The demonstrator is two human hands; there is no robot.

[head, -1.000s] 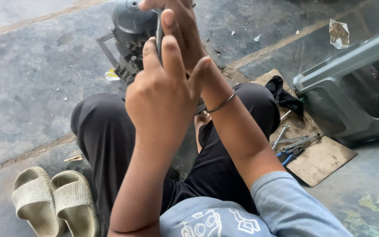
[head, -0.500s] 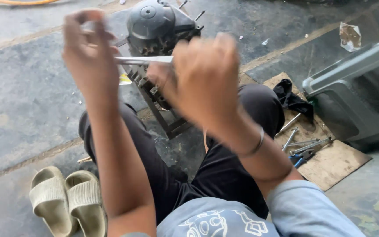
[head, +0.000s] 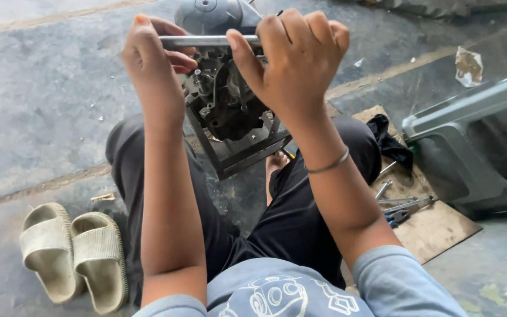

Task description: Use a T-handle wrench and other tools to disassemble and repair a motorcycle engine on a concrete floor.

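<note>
Fingers [head: 148, 35] of both hands grip a metal rod [head: 206, 40] above the engine [head: 224, 100].

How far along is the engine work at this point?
Done: engine sits in its stand, one side open. In hand: left hand and right hand hold a metal rod level above it. Left: internals exposed; tools lie on the board.

Left hand [head: 154, 64] and right hand [head: 291, 58] now closer together along the metal rod [head: 206, 40].
</note>
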